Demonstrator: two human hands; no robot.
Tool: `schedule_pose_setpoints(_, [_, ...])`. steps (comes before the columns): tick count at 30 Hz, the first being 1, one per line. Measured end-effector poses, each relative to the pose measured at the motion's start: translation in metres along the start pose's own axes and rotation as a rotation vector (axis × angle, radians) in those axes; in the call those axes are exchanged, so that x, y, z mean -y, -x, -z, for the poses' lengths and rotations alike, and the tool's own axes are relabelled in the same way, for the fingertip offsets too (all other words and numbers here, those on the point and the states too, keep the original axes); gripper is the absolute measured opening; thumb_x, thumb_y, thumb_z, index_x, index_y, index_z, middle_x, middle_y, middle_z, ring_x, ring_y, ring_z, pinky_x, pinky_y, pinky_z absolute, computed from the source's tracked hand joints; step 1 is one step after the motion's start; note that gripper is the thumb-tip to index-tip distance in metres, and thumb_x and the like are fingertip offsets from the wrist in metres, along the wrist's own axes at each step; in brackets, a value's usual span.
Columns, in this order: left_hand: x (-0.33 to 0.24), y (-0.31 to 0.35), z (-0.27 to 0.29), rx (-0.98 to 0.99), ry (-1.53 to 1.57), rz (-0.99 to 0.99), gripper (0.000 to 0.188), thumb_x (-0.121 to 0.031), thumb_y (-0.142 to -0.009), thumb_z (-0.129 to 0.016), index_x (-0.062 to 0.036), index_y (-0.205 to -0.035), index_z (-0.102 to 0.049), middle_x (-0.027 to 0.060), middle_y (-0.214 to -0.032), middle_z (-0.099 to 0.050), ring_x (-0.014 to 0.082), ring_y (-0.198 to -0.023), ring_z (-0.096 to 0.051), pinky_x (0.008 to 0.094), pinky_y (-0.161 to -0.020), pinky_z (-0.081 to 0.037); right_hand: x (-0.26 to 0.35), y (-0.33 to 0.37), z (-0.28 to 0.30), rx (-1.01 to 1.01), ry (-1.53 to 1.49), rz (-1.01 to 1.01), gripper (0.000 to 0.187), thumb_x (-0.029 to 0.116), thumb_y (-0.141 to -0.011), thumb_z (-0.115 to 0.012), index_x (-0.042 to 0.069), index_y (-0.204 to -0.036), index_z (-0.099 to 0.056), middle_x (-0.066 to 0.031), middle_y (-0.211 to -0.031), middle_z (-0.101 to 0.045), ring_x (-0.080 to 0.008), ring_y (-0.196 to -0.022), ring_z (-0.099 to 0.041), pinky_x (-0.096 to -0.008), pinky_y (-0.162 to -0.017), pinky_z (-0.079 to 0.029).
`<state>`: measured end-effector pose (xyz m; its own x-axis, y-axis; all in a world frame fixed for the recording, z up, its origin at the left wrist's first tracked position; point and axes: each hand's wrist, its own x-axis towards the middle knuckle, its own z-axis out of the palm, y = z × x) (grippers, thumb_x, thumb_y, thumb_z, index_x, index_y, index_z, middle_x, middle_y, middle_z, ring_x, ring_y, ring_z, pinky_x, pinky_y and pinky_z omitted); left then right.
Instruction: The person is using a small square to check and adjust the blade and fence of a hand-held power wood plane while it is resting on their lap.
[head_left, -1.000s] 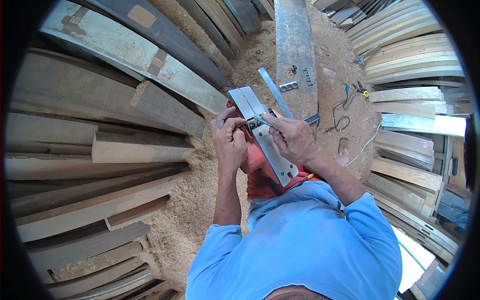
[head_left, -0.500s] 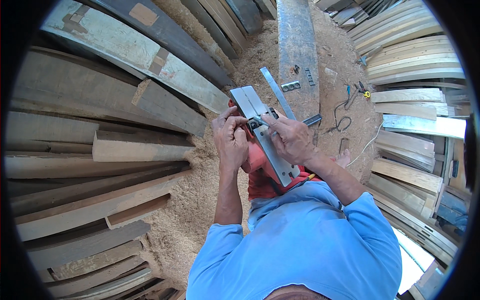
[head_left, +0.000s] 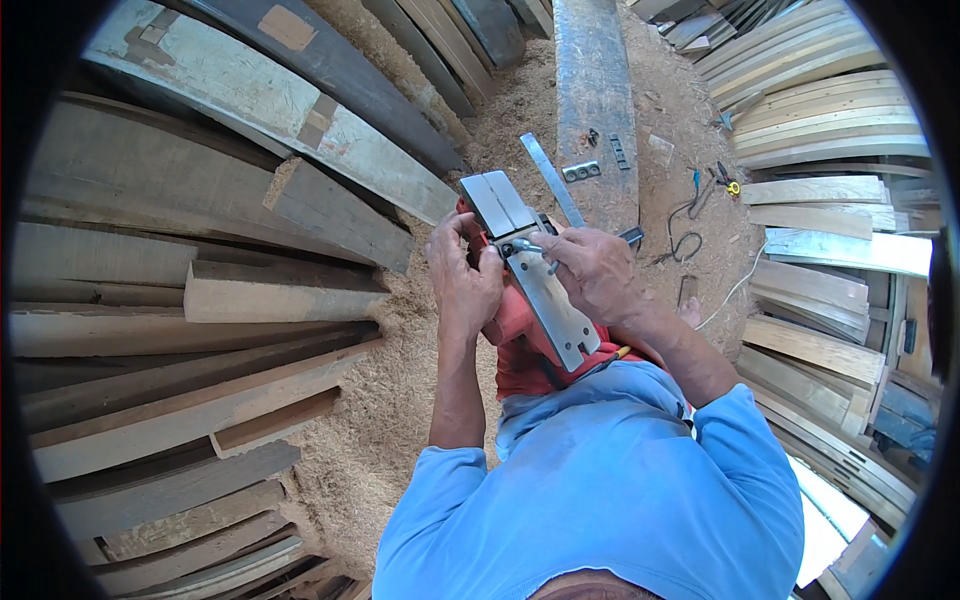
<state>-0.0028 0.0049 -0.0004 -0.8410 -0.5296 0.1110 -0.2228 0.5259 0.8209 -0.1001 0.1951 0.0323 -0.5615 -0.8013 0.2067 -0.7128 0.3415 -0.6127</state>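
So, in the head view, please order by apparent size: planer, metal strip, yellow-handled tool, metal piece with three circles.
1. Red planer
2. Metal strip
3. Yellow-handled tool and three-circled metal piece: too alike to rank

Wears a light-blue shirt [head_left: 600,490] with a rounded neckline [head_left: 590,571], faintly darker patches [head_left: 565,428] low down, loose sleeves [head_left: 430,492] leaving the forearms [head_left: 460,400] bare, and red cloth [head_left: 513,383] beyond the hem.

2 hnds [head_left: 466,285], 1 pwr planer [head_left: 552,310]
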Motion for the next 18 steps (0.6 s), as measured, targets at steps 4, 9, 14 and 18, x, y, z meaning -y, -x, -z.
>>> schedule_pose_setpoints(4, [-0.002,-0.007,0.002,0.154,0.088,0.148,0.067,-0.012,-0.091,-0.064,0.0028,-0.149,-0.034,0.0305,-0.142,-0.051,0.0426,-0.13,-0.054,0.0508,-0.113,-0.04,-0.007,-0.006,0.003,0.012,0.146,0.13,0.035,0.008,-0.087,-0.067,0.011,-0.121,-0.071,-0.0088,-0.096,-0.071,-0.0304,-0.092,-0.069,-0.043,-0.081,-0.055])
schedule_pose_setpoints(9, [-0.005,-0.009,0.001,0.169,0.121,0.134,0.066,-0.011,-0.092,-0.063,0.0028,-0.148,-0.031,0.0341,-0.14,-0.052,0.0454,-0.134,-0.054,0.0496,-0.115,-0.041,-0.004,-0.023,0.012,-0.024,0.274,0.291,0.028,0.012,-0.086,-0.067,0.014,-0.114,-0.073,-0.0043,-0.092,-0.073,-0.0278,-0.095,-0.067,-0.0415,-0.085,-0.05])
schedule_pose_setpoints(14, [0.0,-0.009,-0.004,0.163,0.064,0.086,0.066,-0.01,-0.09,-0.063,0.002,-0.147,-0.031,0.0345,-0.138,-0.054,0.048,-0.13,-0.055,0.0522,-0.113,-0.042,0.001,-0.028,0.015,0.153,0.148,0.166,0.026,0.012,-0.088,-0.067,0.012,-0.112,-0.074,-0.0085,-0.097,-0.076,-0.0316,-0.096,-0.068,-0.045,-0.085,-0.051])
schedule_pose_setpoints(18, [-0.001,-0.007,-0.004,0.161,0.048,0.05,0.069,-0.011,-0.088,-0.063,0.0015,-0.148,-0.03,0.0346,-0.138,-0.053,0.0494,-0.129,-0.055,0.0535,-0.113,-0.041,0.009,-0.027,0.013,0.22,-0.068,-0.065,0.027,0.012,-0.091,-0.066,0.007,-0.117,-0.074,-0.018,-0.1,-0.075,-0.04,-0.095,-0.069,-0.0507,-0.085,-0.054])
